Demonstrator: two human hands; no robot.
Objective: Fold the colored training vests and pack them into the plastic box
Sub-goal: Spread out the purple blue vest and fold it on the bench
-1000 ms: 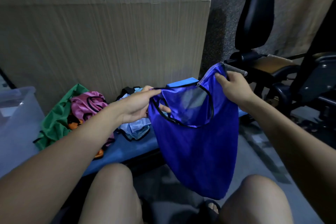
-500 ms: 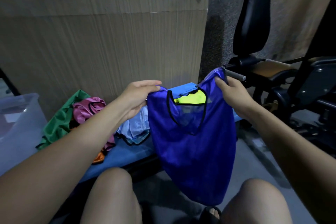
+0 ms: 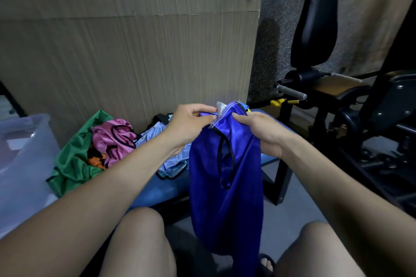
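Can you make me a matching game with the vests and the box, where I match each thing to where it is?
Things:
1. blue vest
2. green vest
3. pink vest
4. plastic box

Places:
A. lying on top of the green one
B. at the far left, beside the bench
C. hanging from both hands, the left hand and the right hand
D. spread at the left end of the bench

Pairs: 1-C, 2-D, 3-A, 4-B
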